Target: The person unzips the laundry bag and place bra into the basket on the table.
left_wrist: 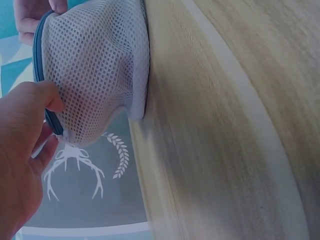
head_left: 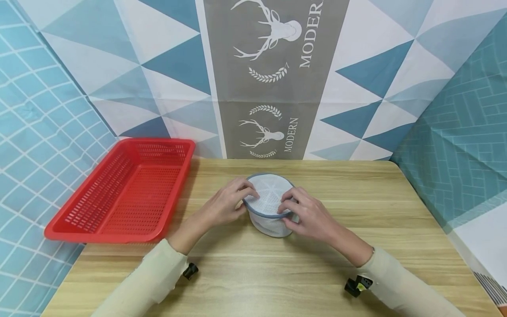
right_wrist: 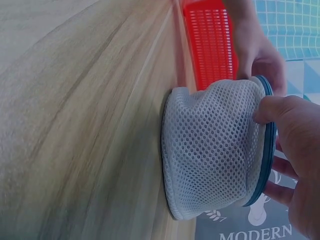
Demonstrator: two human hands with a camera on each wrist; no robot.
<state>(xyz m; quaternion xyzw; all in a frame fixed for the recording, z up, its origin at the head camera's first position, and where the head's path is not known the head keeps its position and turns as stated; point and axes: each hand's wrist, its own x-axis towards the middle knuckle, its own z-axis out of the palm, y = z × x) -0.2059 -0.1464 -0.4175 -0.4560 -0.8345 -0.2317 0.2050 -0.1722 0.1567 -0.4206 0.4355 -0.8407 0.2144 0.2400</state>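
Observation:
A round white mesh laundry bag (head_left: 271, 225) with a blue-grey rim stands upright on the wooden table. Its side wall (left_wrist: 90, 65) is soft and somewhat creased in the left wrist view. My left hand (head_left: 227, 200) pinches the rim at its left, thumb against the outer mesh. On the opposite side my right hand (head_left: 309, 215) pinches the rim, its thumb pressing the mesh (right_wrist: 210, 145) from outside and its fingers over the top. In the head view a mesh surface with a star-like pattern shows inside the rim. Part of the rim is hidden behind my fingers.
To the left stands a large red plastic basket (head_left: 180, 193) with slotted walls, partly over the table's left edge. Behind the wooden table (head_left: 376, 207) hangs a patterned cloth (head_left: 273, 92) with deer heads. Tiled-pattern sheets (head_left: 31, 145) flank the sides.

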